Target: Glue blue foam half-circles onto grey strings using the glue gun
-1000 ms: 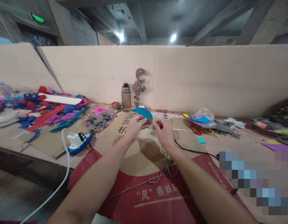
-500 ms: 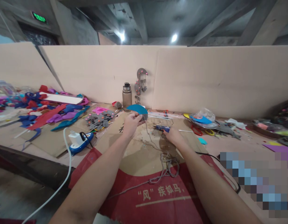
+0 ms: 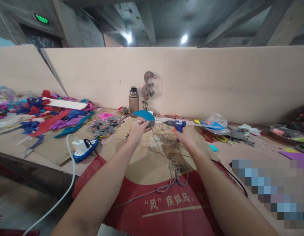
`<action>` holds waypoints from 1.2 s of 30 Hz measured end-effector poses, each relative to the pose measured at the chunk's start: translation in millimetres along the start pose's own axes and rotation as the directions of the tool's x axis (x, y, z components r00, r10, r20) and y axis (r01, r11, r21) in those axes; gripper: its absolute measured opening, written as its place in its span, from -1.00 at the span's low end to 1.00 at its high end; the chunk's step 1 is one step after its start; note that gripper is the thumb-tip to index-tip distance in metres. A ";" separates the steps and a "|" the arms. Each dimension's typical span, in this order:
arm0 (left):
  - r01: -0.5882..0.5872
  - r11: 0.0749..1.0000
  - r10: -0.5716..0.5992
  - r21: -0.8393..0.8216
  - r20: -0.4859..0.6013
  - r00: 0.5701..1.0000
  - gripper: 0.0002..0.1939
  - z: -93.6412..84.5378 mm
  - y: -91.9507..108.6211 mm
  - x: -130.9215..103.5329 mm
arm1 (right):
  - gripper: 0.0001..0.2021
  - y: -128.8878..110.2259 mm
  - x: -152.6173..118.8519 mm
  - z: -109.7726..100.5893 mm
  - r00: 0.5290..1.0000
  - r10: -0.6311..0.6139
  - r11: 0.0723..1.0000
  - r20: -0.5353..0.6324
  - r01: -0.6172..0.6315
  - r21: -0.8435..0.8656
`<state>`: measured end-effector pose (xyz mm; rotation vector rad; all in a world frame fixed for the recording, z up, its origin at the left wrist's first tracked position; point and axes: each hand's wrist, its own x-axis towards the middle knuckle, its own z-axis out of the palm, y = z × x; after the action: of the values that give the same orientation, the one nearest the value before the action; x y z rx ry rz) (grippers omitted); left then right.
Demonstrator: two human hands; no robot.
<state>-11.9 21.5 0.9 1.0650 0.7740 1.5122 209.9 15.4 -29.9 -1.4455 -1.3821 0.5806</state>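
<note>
My left hand (image 3: 139, 129) pinches a curved blue crescent piece (image 3: 145, 114) with a grey part at its right end. Grey yarn (image 3: 156, 141) hangs from that end down to a loose tangle (image 3: 177, 172) on the cardboard. My right hand (image 3: 183, 135) is wrapped round a blue hot glue gun (image 3: 177, 125) with an orange trigger. A glue stick sticks out of its back, and its nozzle points left toward the crescent, with a gap between them. The brown and red cardboard sheet (image 3: 142, 170) lies under both hands.
A bottle (image 3: 134, 104) stands before the board, beside a hanging grey crescent ornament (image 3: 149, 85). At left lie grey felt pieces with pink dots (image 3: 105, 126), a blue power socket (image 3: 86, 152) and coloured scraps (image 3: 60, 119). Scissors (image 3: 208, 137) and a plastic-covered plate (image 3: 214, 129) lie right.
My right hand has raised the glue gun and turned it level, its nozzle still toward the crescent. My left hand with the crescent has shifted only slightly left.
</note>
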 end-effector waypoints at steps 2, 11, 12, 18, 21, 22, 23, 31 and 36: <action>-0.001 1.000 0.001 0.016 -0.014 1.000 -0.75 -1.8 -0.8 1.5 | -0.81 -23.3 -8.9 1.5 0.999 0.043 0.988 0.007 -0.044 0.149; -0.092 0.988 0.101 0.124 -0.066 0.993 -0.75 -5.3 2.3 1.7 | -0.73 -64.2 -39.3 15.9 0.929 -0.316 0.911 0.193 0.241 0.335; -0.092 0.987 0.101 0.128 -0.064 0.993 -0.76 -5.0 3.1 1.1 | -0.72 -61.0 -39.0 17.2 0.923 -0.328 0.921 0.200 0.265 0.287; -0.105 0.984 0.115 0.144 -0.064 0.991 -0.80 -1.9 7.7 -2.6 | -0.74 -54.2 -38.1 19.5 0.904 -0.373 0.927 0.210 0.371 0.049; -0.101 0.983 0.112 0.154 -0.067 0.991 -0.84 -0.8 8.5 -3.5 | -0.72 -57.9 -39.9 19.3 0.908 -0.367 0.925 0.204 0.379 -0.022; -0.096 0.983 0.108 0.158 -0.065 0.992 -0.85 -0.5 8.7 -3.7 | -0.71 -58.9 -40.4 19.4 0.907 -0.368 0.923 0.204 0.383 -0.039; -0.093 0.982 0.104 0.162 -0.062 0.993 -0.86 -0.2 8.9 -3.8 | -0.70 -59.5 -40.8 19.5 0.907 -0.368 0.921 0.203 0.386 -0.053; -0.085 0.977 0.101 0.195 -0.071 0.992 -0.88 0.9 10.4 -4.3 | -0.70 -58.7 -40.8 20.4 0.906 -0.368 0.911 0.209 0.396 -0.113; -0.119 0.964 0.140 0.236 -0.073 0.988 -0.89 -0.4 10.4 -4.6 | -0.71 -61.7 -41.7 19.1 0.900 -0.389 0.895 0.195 0.420 -0.149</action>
<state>-16.3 14.9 9.0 1.2473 0.9770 1.6171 156.4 -27.3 5.2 -1.2183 -1.8495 0.3042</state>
